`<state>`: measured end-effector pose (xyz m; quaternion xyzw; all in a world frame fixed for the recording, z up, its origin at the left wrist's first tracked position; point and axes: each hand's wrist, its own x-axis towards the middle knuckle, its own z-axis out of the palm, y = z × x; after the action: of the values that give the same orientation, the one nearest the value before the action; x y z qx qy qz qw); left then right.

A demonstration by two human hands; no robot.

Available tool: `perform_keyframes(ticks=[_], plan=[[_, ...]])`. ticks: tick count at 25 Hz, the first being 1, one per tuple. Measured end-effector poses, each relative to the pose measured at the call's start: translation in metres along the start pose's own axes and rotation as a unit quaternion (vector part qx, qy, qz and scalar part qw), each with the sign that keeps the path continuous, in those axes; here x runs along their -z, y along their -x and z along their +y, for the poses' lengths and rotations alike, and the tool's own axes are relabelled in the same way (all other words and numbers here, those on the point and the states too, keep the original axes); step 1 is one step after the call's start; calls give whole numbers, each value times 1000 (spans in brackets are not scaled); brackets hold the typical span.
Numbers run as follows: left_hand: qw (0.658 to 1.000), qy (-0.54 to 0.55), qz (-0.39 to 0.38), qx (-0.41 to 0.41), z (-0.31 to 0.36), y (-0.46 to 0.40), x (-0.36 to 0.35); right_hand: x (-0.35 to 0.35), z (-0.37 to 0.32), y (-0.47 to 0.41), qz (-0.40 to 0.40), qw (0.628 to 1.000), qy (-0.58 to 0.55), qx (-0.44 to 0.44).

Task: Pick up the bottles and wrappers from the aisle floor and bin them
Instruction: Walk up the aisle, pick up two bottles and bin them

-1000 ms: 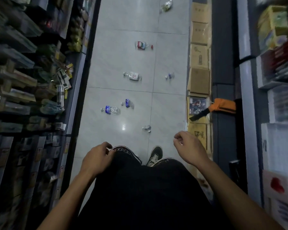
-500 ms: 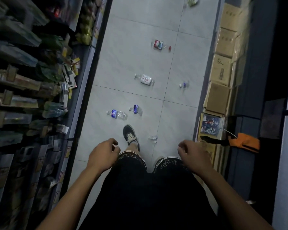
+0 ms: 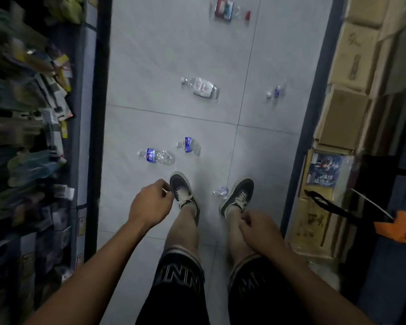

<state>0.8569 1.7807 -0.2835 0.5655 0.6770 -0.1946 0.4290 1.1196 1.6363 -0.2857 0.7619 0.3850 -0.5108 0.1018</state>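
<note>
Aisle floor of pale grey glossy tiles (image 3: pixel 150 66), taken as landmark; dark shelving of packaged goods (image 3: pixel 33 113) along its left edge, stacked brown cardboard boxes (image 3: pixel 352 55) along its right.

Left hand (image 3: pixel 150 202): held low over the floor near the left dark canvas shoe (image 3: pixel 183 193); fingers loosely curled, holding nothing; judged poised for a reach toward the nearest litter.

Right hand (image 3: pixel 258 231): hanging at the right shin, fingers loosely curled, nothing seen in it.

Crushed clear plastic bottle with blue label (image 3: pixel 157 156): lying flat on the floor just ahead of the left shoe; cap end toward the shelving.

Smaller crumpled clear bottle with blue label (image 3: pixel 189 145): lying just beside the first, slightly further up the aisle.

Small crumpled clear wrapper (image 3: pixel 220 191): on the floor between the two shoes, touching or nearly touching the right one; cannot tell which.

Flattened clear bottle with white-and-red label (image 3: pixel 201 87): mid-aisle, well beyond the blue-labelled pair.

Small clear scrap with blue mark and white cap (image 3: pixel 275 92): mid-aisle, toward the boxes.

Clear packet with red and green print (image 3: pixel 225 9): far up the aisle; small red piece beside it.

Bin: not in view; all litter judged uncollected.
</note>
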Motion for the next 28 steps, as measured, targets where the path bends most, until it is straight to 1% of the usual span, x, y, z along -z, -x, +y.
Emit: perform_keyframes(ticks=[3, 6, 8, 9, 10, 12, 13, 14, 17, 18, 20, 21, 22, 25, 27, 28], plan=[[999, 18, -26, 45, -22, -113, -83, -70, 27, -122, -47, 999, -4, -28], [995, 34, -44, 82, -56, -223, -165, -145, 51, -229, -64, 996, 26, -51], [986, 84, -40, 137, -82, -291, -215, -199, 72, -290, -69, 994, 68, -45], [975, 135, -27, 175, -94, -323, -235, -223, 82, -315, -64, 994, 82, -35], [955, 198, -4, 219, -105, -352, -251, -246, 94, -338, -50, 994, 97, -24], [891, 311, 67, 324, -122, -402, -276, -288, 121, -378, -23, 987, 157, -20], [857, 346, 92, 371, -130, -424, -287, -309, 135, -395, -16, 982, 187, -24], [830, 372, 107, 401, -136, -442, -294, -324, 145, -408, -15, 978, 208, -28], [760, 455, 146, 441, -154, -481, -306, -349, 161, -428, -4, 974, 226, -28], [744, 471, 168, 444, -169, -497, -308, -352, 162, -430, 1, 975, 221, -27], [727, 481, 184, 454, -214, -535, -314, -353, 160, -428, -5, 982, 187, -24], [725, 481, 172, 461, -223, -545, -312, -351, 158, -426, -11, 986, 162, -20], [732, 479, 166, 455, -215, -536, -303, -347, 154, -422, -15, 990, 140, -17], [772, 461, 181, 399, -173, -477, -282, -321, 137, -407, -6, 995, 95, -20], [793, 472, 157, 351, -161, -432, -274, -294, 121, -386, 7, 996, 83, -16], [810, 465, 152, 324, -156, -403, -264, -277, 111, -371, 13, 997, 81, -8]])
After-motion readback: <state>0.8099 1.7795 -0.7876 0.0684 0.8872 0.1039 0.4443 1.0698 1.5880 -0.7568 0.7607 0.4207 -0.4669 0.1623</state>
